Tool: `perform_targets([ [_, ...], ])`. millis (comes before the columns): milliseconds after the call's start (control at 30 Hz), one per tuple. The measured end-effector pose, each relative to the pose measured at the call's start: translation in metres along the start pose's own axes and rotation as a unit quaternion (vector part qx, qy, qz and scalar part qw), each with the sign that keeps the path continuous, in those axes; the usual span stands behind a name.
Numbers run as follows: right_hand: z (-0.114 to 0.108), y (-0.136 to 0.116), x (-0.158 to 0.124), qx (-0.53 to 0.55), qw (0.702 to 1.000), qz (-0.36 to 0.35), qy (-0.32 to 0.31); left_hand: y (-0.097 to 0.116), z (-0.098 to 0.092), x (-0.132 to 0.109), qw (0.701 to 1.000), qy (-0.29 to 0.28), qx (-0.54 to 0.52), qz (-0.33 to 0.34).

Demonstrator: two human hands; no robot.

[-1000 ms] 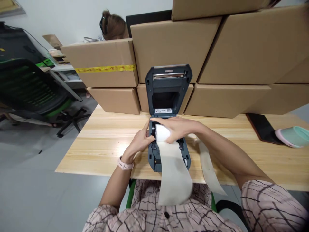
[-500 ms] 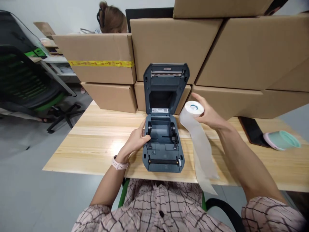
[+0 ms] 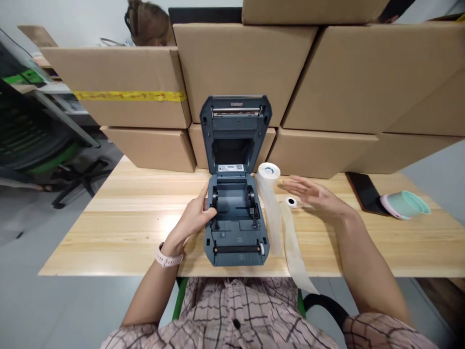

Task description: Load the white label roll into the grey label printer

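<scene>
A dark grey label printer (image 3: 238, 230) stands on the table with its lid raised and its roll bay bare. My left hand (image 3: 194, 213) grips the printer's left side, thumb over the rim, the other fingers partly hidden. To the printer's right, a larger white label roll (image 3: 269, 171) stands on end, its loose strip trailing toward me. A smaller roll (image 3: 291, 202) with a dark core is near it, and its strip hangs over the table's front edge. My right hand (image 3: 312, 191) hovers open just right of both rolls, fingers stretched out and holding nothing.
Stacked cardboard boxes (image 3: 232, 72) wall off the back of the wooden table (image 3: 119, 232). A black phone (image 3: 366, 193) and a mint-green cup-like object (image 3: 409, 204) are at the right. Beyond the boxes a person's head shows. An office chair (image 3: 36, 135) stands at the left.
My right hand has let go of the larger label roll, now standing beside the printer, and has moved off it to the right. The smaller roll has come into sight. My left hand stays on the printer.
</scene>
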State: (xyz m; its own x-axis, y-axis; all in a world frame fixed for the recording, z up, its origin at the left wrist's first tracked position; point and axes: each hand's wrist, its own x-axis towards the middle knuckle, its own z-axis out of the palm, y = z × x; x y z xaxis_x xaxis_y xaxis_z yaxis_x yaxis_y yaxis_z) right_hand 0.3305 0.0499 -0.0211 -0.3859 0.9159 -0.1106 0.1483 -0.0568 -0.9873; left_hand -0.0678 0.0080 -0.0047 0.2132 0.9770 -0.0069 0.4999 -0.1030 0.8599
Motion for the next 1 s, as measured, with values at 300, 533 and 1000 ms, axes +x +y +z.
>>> perform_targets([
  [300,0.020,-0.015,-0.018,-0.031,0.994,-0.060,-0.089,0.002,0.001,0.000,0.999,-0.004,-0.003,-0.038],
  [533,0.105,-0.098,-0.005,-0.314,0.927,-0.179,-0.102,0.005,0.002,0.000,0.999,0.002,-0.010,-0.039],
  [1000,0.150,-0.069,0.036,-0.497,0.808,-0.288,-0.132,0.010,-0.001,-0.004,0.999,-0.009,0.012,-0.028],
])
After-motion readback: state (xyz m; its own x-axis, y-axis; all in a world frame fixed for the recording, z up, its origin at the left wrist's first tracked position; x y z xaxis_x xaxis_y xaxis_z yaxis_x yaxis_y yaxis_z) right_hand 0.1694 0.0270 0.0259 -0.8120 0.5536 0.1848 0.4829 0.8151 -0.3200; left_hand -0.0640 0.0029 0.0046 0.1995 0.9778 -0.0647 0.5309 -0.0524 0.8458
